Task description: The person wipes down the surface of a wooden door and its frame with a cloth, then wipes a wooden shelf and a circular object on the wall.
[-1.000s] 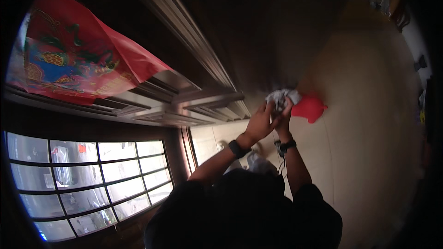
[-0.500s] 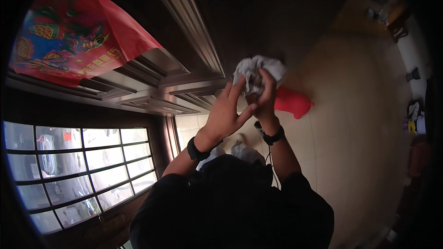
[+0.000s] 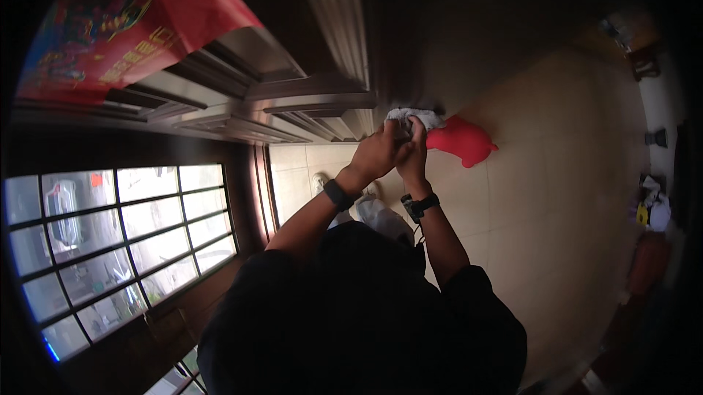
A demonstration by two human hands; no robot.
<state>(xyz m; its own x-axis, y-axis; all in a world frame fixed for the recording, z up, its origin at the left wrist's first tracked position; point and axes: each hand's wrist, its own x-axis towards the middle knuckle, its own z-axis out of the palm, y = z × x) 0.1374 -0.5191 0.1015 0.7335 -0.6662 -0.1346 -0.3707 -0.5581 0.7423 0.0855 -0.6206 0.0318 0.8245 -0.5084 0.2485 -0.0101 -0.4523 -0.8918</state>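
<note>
A crumpled white-grey cloth is against the edge of the dark panelled wooden door. My right hand grips it from the near side, fingers bent over it. Close against that hand, my left hand has its fingers curled in at the cloth's left end. Part of the cloth is hidden behind my fingers. Each wrist wears a black band, and a small dark device sits at the right one.
A red poster hangs on the door at upper left. Beyond my right hand, a rounded red object stands on the beige tiled floor. A barred window is on the left. Several items line the far right wall.
My left hand has gone from spread fingers to curled ones, meeting the right hand at the cloth. The cloth looks more bunched. My view has shifted, with the door now farther right.
</note>
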